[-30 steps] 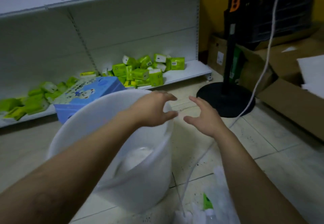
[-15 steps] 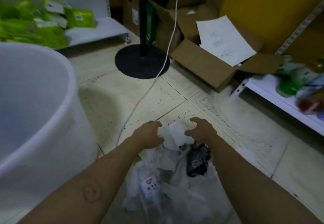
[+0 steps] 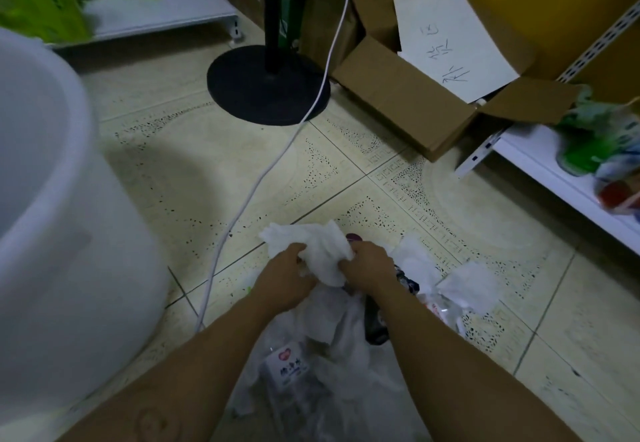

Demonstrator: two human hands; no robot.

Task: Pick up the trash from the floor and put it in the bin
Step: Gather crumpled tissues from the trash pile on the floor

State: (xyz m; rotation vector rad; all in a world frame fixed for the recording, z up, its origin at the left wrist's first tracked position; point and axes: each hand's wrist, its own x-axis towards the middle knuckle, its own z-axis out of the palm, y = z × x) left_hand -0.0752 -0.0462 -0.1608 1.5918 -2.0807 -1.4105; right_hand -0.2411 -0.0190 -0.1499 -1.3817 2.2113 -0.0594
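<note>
Two hands close on one wad of crumpled white tissue at the far edge of the trash heap on the tiled floor. The left hand grips the wad from the left with curled fingers; the right hand grips it from the right in the same way. Whether the wad is clear of the heap cannot be told.

The heap lies under both forearms: clear plastic wrapping, a printed white packet, a dark wrapper. A second tissue lies just right of it.

The white bin stands on the floor to the left, apart from the heap. A white cable runs between the two, past a black round stand base. Beyond the base, an open cardboard box carries a sheet of paper with handwriting. Green packets sit on the low shelf at top left.
</note>
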